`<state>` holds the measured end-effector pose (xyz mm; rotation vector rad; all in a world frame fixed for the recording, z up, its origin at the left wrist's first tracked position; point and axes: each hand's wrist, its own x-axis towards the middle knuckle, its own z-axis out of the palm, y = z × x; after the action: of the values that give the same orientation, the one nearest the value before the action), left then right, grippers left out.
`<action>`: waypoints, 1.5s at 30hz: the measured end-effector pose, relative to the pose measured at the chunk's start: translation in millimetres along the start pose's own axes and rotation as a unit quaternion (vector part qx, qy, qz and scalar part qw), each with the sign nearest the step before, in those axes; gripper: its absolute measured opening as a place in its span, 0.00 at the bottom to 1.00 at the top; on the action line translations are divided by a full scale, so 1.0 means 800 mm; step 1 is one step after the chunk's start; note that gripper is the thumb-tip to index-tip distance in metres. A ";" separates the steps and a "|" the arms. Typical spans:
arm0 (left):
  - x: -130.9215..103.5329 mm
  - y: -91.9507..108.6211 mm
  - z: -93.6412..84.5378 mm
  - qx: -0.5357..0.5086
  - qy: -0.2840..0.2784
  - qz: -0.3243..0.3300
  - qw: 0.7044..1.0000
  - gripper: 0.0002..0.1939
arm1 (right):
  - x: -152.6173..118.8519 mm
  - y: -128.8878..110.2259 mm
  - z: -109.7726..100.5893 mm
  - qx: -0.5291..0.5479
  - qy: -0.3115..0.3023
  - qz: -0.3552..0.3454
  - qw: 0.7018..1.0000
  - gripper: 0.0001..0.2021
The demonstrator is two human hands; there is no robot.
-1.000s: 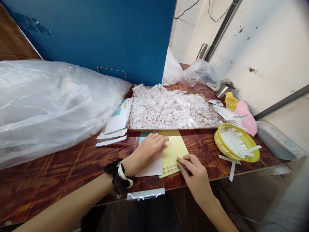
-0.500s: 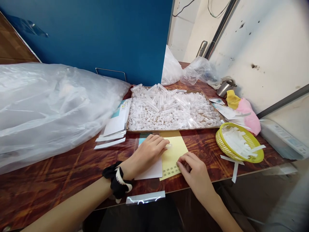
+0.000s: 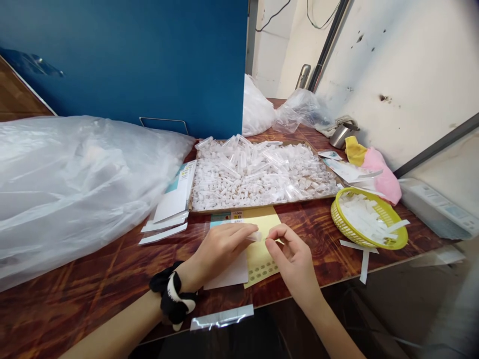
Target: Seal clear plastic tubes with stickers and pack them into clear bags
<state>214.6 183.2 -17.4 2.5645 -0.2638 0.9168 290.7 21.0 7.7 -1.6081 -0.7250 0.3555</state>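
Observation:
My left hand (image 3: 224,247) is closed round a small clear plastic tube (image 3: 255,236), whose end pokes out past the fingertips. My right hand (image 3: 290,254) faces it with thumb and forefinger pinched together near the tube's end; whatever lies between those fingertips is too small to make out. Beneath both hands lies a yellow sticker sheet (image 3: 264,262) with rows of small round dark-printed stickers along its near part. A white and teal printed card (image 3: 232,276) is partly under the sheet and my left hand.
Behind the hands, a shallow cardboard tray (image 3: 239,207) is heaped with clear tubes and white caps. A yellow basket (image 3: 339,219) of paper strips stands right. Left are stacked cards (image 3: 172,202) and a big plastic bag (image 3: 86,184). A blue panel (image 3: 149,60) rises behind.
My right hand has lifted from the stickers at the sheet's edge toward the tube, fingers pinched. My left hand has turned the tube toward it. The view has shifted slightly.

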 end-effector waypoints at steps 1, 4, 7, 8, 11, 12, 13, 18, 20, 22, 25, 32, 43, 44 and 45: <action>0.001 0.000 -0.001 0.003 0.006 0.006 1.000 0.08 | 0.001 0.001 0.003 -0.004 0.005 0.000 1.000 0.05; 0.003 0.002 -0.002 0.008 0.015 0.015 1.000 0.08 | 0.002 0.004 0.007 -0.021 0.008 -0.008 1.000 0.05; 0.004 0.002 -0.002 0.011 0.013 0.019 1.000 0.08 | 0.002 0.005 0.007 -0.039 0.015 -0.028 0.999 0.05; 0.003 0.001 -0.001 0.012 0.012 0.022 1.000 0.08 | 0.001 0.006 0.007 -0.048 0.019 -0.036 0.998 0.05; 0.002 0.001 -0.001 0.017 0.009 0.026 0.999 0.08 | 0.000 0.006 0.007 -0.071 0.027 -0.058 0.995 0.04; 0.002 0.001 -0.001 0.017 0.008 0.025 1.000 0.08 | 0.000 0.007 0.007 -0.074 0.026 -0.063 0.995 0.04; 0.001 0.001 -0.001 0.016 0.006 0.024 1.000 0.08 | -0.001 0.008 0.007 -0.076 0.025 -0.066 0.995 0.04; 0.002 0.002 -0.001 0.015 0.000 0.025 1.000 0.08 | -0.002 0.011 0.005 -0.090 0.017 -0.071 0.993 0.04; 0.002 0.002 -0.001 0.012 -0.002 0.027 1.000 0.09 | -0.002 0.011 0.005 -0.097 0.019 -0.073 0.992 0.05; 0.003 0.003 -0.001 0.008 -0.006 0.031 0.999 0.09 | -0.002 0.011 0.006 -0.104 0.021 -0.078 0.991 0.05; 0.003 0.003 -0.001 0.006 -0.004 0.033 0.999 0.09 | -0.003 0.011 0.008 -0.120 0.029 -0.102 0.987 0.05; 0.000 0.001 -0.005 -0.012 -0.018 0.054 0.998 0.08 | -0.003 0.011 0.003 -0.107 0.025 -0.141 0.984 0.05; 0.009 0.006 -0.015 -0.051 -0.051 0.043 0.996 0.07 | 0.022 0.002 -0.013 0.091 -0.127 0.084 0.984 0.08; 0.011 0.006 -0.018 -0.044 -0.054 0.046 0.997 0.07 | 0.025 0.002 -0.013 0.094 -0.132 0.082 0.983 0.08; 0.013 0.006 -0.022 -0.034 -0.062 0.047 0.996 0.07 | 0.029 0.002 -0.013 0.096 -0.138 0.079 0.983 0.08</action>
<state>211.7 186.1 2.9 2.5686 -0.4470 0.7675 314.8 27.7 12.1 -1.4514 -0.7478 0.7539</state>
